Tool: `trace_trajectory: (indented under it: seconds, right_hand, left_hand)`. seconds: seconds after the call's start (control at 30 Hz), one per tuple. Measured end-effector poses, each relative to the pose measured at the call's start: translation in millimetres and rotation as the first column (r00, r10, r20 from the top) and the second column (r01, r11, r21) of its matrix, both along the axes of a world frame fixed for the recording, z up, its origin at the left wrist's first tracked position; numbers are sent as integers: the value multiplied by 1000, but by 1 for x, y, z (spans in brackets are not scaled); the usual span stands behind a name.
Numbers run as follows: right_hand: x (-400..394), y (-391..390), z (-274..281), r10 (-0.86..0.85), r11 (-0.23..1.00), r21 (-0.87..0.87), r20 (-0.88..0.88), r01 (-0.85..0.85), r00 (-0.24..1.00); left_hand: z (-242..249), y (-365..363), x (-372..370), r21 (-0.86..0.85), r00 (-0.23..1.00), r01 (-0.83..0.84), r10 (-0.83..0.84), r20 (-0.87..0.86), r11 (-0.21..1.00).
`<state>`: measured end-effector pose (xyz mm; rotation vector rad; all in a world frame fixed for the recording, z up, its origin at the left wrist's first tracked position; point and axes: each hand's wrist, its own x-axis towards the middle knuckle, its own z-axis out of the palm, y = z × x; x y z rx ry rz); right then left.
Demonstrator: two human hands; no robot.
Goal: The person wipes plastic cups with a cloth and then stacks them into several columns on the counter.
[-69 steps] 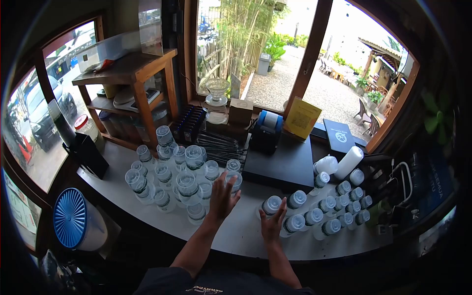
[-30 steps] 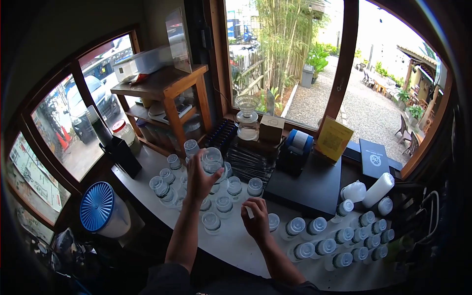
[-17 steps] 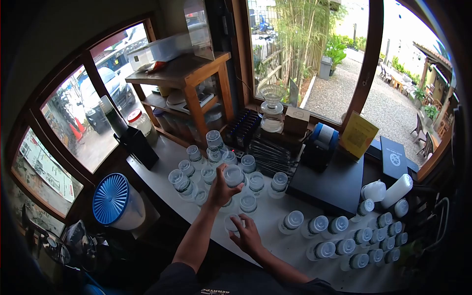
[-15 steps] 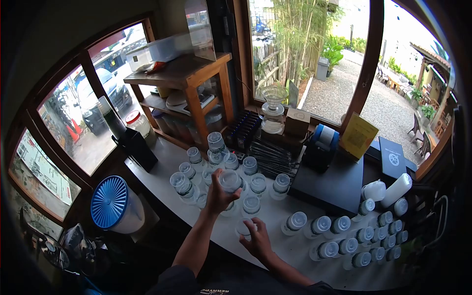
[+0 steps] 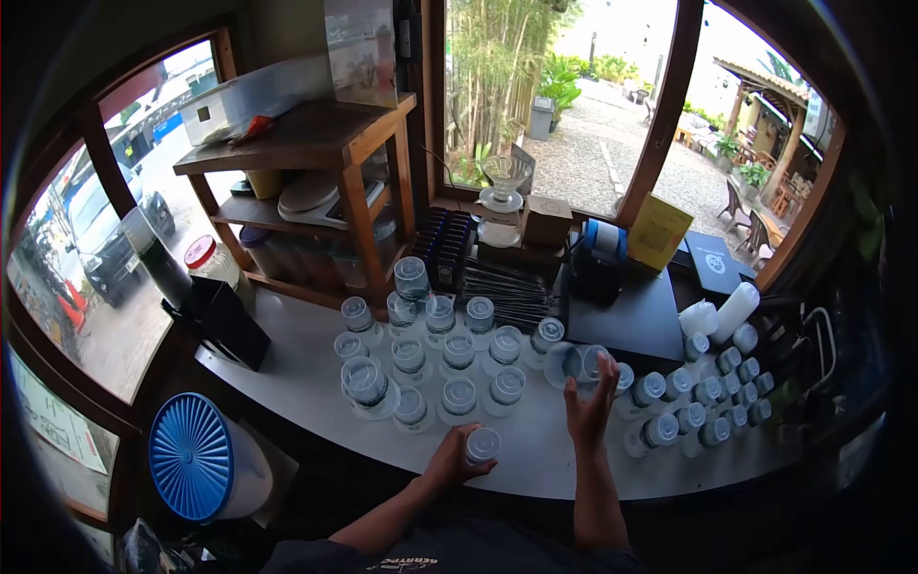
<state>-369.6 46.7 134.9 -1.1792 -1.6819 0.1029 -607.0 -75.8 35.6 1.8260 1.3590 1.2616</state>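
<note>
My left hand point(image 5: 457, 463) is closed around a clear cup point(image 5: 484, 444) near the counter's front edge. Farther right, my right hand point(image 5: 591, 397) is raised, its fingers curled round another clear cup point(image 5: 566, 364) that looks tilted. Part of this cup is hidden by the fingers. To the left of it, several similar cups point(image 5: 459, 394) stand in a loose group, flat round ends up. One cup point(image 5: 364, 379) in that group sits higher, apparently stacked. More of these cups point(image 5: 662, 430) stand in rows beyond my right hand.
The white counter point(image 5: 296, 383) curves under the cups. Behind stand a wooden shelf point(image 5: 349, 143), a glass dripper point(image 5: 503, 172), a bundle of dark wrapped sticks point(image 5: 507, 292) and a black box point(image 5: 626, 311). A blue-lidded bucket point(image 5: 196, 457) is at lower left.
My left hand has come down from the cup group to a cup near the front edge. My right hand has moved right and up from the front edge. The view has shifted.
</note>
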Motion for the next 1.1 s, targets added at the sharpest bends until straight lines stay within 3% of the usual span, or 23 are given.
trace_trajectory:
  seconds: [0.07,0.13,0.2,0.27,0.33,0.43,0.53,0.57,0.67,0.73,0.83,0.93,1.07,1.1]
  right_hand:
    - [-20,35,13,-15,998,54,38,13,999]
    - [-37,64,19,24,999,-27,119,-21,993]
    - [-39,85,-9,108,973,-219,174,-68,979]
    - [-39,80,-21,153,946,-313,207,-82,966]
    - [-31,57,-32,145,951,-302,239,-68,960]
    - [-9,18,-41,34,968,-249,268,35,963]
    - [1,-16,-29,-290,921,-176,285,347,914]
    - [-3,-24,-25,-374,907,-56,345,417,861]
    - [-42,-47,-13,-61,996,-36,316,77,947]
    - [-77,-44,-12,136,962,-254,111,-104,984]
    - [-81,-27,-22,213,892,-428,122,-142,969]
    - [-76,-31,15,149,939,-329,112,-105,983]
    - [-89,-4,63,26,999,-19,18,-25,1000]
    - [-93,8,61,63,997,-53,65,-60,996]
  left_hand:
    - [-1,5,-3,4,999,15,-15,-28,1000]
    - [4,7,-9,41,999,28,-27,-32,999]
    - [8,8,-18,115,998,13,-6,-63,993]
    - [9,3,-33,217,991,-24,52,-124,976]
    - [6,-2,-44,255,977,-70,118,-178,964]
    - [8,-6,-48,250,964,-140,189,-188,958]
    - [17,6,-44,245,962,-132,184,-202,961]
    - [23,9,-42,219,958,-121,172,-231,968]
    - [15,14,-33,168,953,-118,159,-258,979]
    - [9,11,-31,155,963,-88,124,-240,984]
    - [16,7,-34,204,987,-17,49,-152,979]
    - [36,6,-43,321,999,-23,30,-16,947]
    - [73,34,-41,411,991,-124,90,101,903]
    - [80,41,-39,408,989,-141,111,96,902]
